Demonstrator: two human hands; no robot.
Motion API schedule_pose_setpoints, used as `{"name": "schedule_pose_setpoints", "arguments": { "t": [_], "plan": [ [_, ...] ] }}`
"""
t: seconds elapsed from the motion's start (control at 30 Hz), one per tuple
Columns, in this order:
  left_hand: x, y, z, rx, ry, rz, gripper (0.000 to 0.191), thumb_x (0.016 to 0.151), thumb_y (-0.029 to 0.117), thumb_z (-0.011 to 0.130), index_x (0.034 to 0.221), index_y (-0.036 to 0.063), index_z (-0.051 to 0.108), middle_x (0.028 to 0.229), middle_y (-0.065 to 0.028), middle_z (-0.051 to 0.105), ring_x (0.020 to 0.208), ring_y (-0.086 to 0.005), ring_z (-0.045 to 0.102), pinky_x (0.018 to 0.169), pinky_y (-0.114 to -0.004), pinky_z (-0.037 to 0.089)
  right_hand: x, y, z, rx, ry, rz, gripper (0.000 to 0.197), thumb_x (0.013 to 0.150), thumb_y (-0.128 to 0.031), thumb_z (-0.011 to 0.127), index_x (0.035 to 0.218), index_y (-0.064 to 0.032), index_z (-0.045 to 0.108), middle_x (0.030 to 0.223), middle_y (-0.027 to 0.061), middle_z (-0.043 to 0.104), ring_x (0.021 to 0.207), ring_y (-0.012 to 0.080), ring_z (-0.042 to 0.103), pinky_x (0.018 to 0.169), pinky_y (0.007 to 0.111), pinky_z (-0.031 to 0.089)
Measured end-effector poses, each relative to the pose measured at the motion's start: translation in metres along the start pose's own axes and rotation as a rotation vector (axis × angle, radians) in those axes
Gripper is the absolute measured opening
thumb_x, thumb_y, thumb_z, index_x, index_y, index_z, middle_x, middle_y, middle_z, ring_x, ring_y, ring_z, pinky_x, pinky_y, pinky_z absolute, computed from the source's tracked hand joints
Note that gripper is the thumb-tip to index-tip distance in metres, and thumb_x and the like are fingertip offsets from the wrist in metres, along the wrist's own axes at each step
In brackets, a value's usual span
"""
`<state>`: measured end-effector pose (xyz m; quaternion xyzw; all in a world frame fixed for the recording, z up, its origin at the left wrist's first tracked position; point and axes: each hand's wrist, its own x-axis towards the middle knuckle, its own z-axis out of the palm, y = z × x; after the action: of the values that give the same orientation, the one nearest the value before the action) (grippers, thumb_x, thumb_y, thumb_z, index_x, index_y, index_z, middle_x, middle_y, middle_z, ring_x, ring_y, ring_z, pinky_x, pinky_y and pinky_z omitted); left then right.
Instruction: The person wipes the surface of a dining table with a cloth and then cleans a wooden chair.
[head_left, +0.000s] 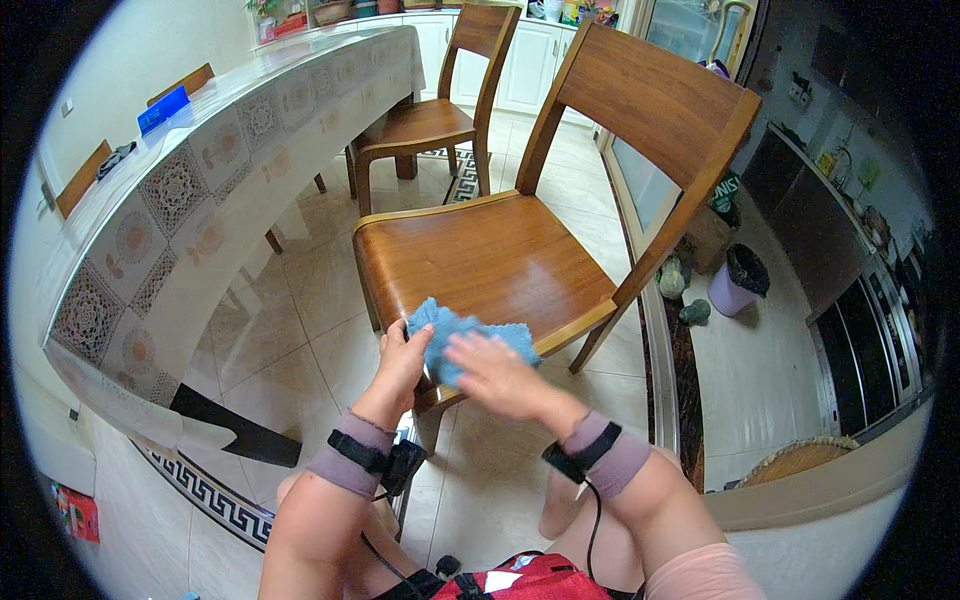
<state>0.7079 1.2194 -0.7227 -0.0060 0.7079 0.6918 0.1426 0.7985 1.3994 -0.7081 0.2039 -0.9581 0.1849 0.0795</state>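
Note:
A wooden chair (487, 255) with a glossy brown seat stands in front of me, its backrest to the upper right. On the near corner of the seat lies a crumpled blue cloth (442, 360). My right hand (491, 371), blurred, presses down on the cloth with its palm towards the seat. At the seat's left edge is my left hand (401, 360), its thumb against the cloth's edge and its fingers bent around the rim of the seat. The undersides of those fingers are hidden.
To the left runs a long table (255, 150) under a patterned cover, with a blue object (163, 109) on top. Another wooden chair (427, 120) stands behind. Beyond a doorway at right are a purple waste bin (731, 289) and kitchen cabinets (799, 217).

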Motion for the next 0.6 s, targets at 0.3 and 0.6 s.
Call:
{"name": "schedule_pose_setpoints", "arguments": {
  "t": [0.3,0.6],
  "plan": [
    [-0.007,0.015,0.004,-0.03,-0.041,-0.033,0.045,0.095,0.025,0.057,0.13,0.0006,0.045,0.118,-0.0117,0.057,0.108,-0.0207,0.052,0.094,-0.033,0.041,-0.028,0.118,-0.033,-0.39,0.135,0.674,0.065,0.095,-0.049,0.046,0.141,-0.0029,0.043,0.15,0.0175,0.036,0.141,0.0353,0.029,0.116,0.051,0.017],
    [-0.005,0.004,-0.005,-0.061,0.004,-0.049,0.059,0.088,0.03,0.065,0.134,-0.0002,0.044,0.128,-0.0166,0.05,0.118,-0.0261,0.049,0.099,-0.038,0.042,0.001,-0.038,0.005,0.066,-0.09,-0.062,0.062,0.097,-0.047,0.043,0.141,-0.0042,0.044,0.154,0.0158,0.031,0.143,0.0346,0.026,0.116,0.051,0.017]
  ]
}}
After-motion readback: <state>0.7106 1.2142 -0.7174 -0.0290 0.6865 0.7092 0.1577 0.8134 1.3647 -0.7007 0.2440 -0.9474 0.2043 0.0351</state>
